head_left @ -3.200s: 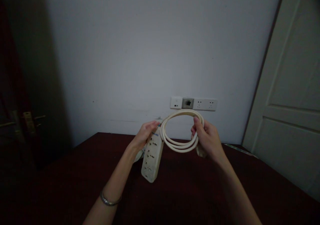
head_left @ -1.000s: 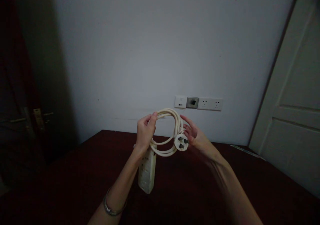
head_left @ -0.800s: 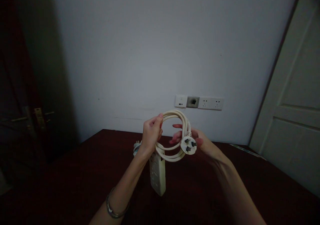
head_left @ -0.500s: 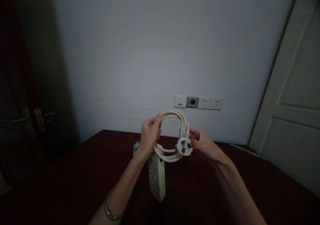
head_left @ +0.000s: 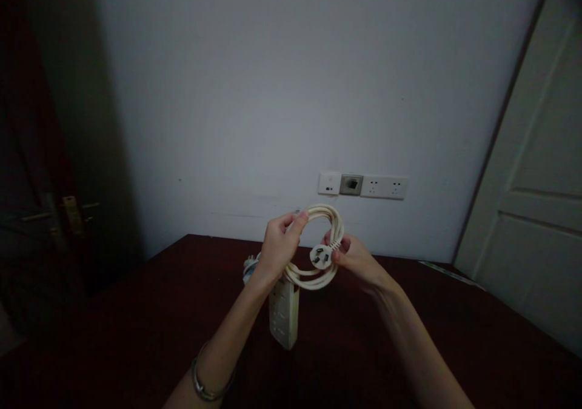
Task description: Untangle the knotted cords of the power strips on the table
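Observation:
My left hand [head_left: 282, 239] is closed round the left side of a coiled cream power cord [head_left: 337, 220]. Below that hand hangs a white power strip [head_left: 282, 318], tilted, its sockets facing left; its top is partly hidden by the hand and coil. My right hand [head_left: 353, 257] grips the right side of the coil beside the plug, thumb against it. The white three-pin plug [head_left: 321, 256] lies across the loop with its prongs turned toward me. Whether the strip's lower end touches the table cannot be made out.
A dark red table [head_left: 191, 312] runs up to the wall. Behind my left forearm lies another plug with a pale cord [head_left: 249, 266]. Wall sockets [head_left: 384, 187] sit above the table's back edge. A pale door [head_left: 536, 203] stands at the right, a dark door with a handle [head_left: 73, 212] at the left.
The plug has swung left and inward over the loop, and my right hand has moved left with it. My left hand has shifted slightly right. The power strip's lower end has risen a little.

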Tool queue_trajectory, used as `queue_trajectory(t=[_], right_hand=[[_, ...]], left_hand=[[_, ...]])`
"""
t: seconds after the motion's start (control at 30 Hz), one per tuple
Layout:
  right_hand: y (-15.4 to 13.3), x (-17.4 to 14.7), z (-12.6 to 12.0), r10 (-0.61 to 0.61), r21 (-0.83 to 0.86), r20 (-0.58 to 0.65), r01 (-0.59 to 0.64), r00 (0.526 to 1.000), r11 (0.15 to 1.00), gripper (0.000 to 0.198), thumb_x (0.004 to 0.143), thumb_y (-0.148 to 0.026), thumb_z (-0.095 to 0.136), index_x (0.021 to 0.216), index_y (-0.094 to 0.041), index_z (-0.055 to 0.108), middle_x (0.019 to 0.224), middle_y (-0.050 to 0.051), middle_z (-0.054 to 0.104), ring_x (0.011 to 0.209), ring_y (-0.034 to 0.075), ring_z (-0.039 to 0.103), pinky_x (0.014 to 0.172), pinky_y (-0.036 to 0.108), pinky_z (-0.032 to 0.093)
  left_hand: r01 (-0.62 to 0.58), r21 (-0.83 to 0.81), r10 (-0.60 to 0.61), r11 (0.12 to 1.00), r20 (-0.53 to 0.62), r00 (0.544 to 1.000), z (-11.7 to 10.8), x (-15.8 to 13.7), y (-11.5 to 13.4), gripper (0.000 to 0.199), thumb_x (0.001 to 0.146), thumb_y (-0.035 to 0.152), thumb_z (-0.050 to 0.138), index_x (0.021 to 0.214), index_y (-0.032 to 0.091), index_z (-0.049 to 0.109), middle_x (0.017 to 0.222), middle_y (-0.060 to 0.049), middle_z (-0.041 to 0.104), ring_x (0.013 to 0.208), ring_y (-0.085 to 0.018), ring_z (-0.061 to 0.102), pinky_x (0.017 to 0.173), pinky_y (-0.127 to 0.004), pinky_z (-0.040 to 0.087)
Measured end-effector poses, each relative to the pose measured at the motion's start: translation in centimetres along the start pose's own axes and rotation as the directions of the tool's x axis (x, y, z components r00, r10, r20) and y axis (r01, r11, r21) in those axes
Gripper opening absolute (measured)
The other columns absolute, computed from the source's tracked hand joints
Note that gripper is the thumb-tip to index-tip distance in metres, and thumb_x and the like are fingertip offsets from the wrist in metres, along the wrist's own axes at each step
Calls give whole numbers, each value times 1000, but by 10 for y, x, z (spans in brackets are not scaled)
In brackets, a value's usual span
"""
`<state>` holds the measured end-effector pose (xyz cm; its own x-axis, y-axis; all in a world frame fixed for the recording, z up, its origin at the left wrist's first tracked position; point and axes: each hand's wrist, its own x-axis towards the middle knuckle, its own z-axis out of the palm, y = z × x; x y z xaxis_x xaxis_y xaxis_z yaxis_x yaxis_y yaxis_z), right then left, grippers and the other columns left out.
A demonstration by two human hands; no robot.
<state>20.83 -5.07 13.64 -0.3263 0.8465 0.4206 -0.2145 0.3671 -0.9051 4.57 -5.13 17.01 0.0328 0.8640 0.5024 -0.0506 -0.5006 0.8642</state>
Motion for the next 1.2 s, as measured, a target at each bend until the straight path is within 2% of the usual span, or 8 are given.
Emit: queue_trajectory(t=[0.3,0.47,0.6,0.73,0.93,1.03,1.13,1.2], right_hand=[[-2,8,9,16,-168,-284,-66,959,984,48,51,-39,79,75,-17,43,61,-5,50,52,8,48,50,22,41],[-4,9,13,-194,-434,-366,18,910,901,46,55,-42,75,87,-16,53,66,-3,52,58,11,49,57,26,42],[-7,7,9,-360,-626,-403,34,842,779,36,58,-37,72,87,-18,63,86,4,57,79,18,55,71,32,42],[-13,4,8,-343,-554,-346,105,873,826,25,62,-26,68,85,-18,62,99,6,60,89,20,56,78,34,42],[-21,-5,16,-221,-259,-117,185,968,948,29,66,-21,66,88,-19,46,74,1,65,74,16,61,86,38,41],[-23,-10,9,-267,-68,79,272,961,960,31,67,-25,67,90,-19,47,68,-1,63,73,17,62,90,39,39],[-23,-14,-3,-233,92,258,217,937,972,37,67,-37,67,96,-17,53,80,6,63,83,21,60,82,38,44],[-23,-16,-11,-194,84,307,176,932,981,43,68,-39,67,102,-16,56,87,9,62,83,21,59,73,34,47]], left_hand=[[10,-74,-6,997,57,998,11,-7,-2,43,73,56,57,61,17,42,41,11,26,30,-2,23,32,-16,17],[55,-158,-36,986,118,992,11,-10,5,40,75,52,57,63,18,41,39,12,25,28,-2,20,29,-15,16],[124,-299,-69,946,189,980,9,-12,13,39,75,48,59,61,19,38,37,13,25,26,-1,17,28,-14,16],[222,-407,-117,886,267,957,8,-12,15,38,76,46,59,60,18,38,36,13,24,25,-1,16,27,-14,18],[354,-489,-182,797,364,914,-6,-3,15,36,79,44,57,61,16,44,34,12,23,24,-1,14,25,-12,18],[473,-523,-224,709,469,854,-14,3,14,36,84,43,51,61,15,46,33,12,23,24,-1,12,25,-11,17],[590,-517,-256,620,577,776,-19,6,14,38,88,42,44,62,14,46,34,12,23,24,0,11,24,-10,16],[631,-522,-259,574,615,745,-20,7,14,40,90,42,41,62,14,46,34,12,22,24,0,12,25,-10,16]])
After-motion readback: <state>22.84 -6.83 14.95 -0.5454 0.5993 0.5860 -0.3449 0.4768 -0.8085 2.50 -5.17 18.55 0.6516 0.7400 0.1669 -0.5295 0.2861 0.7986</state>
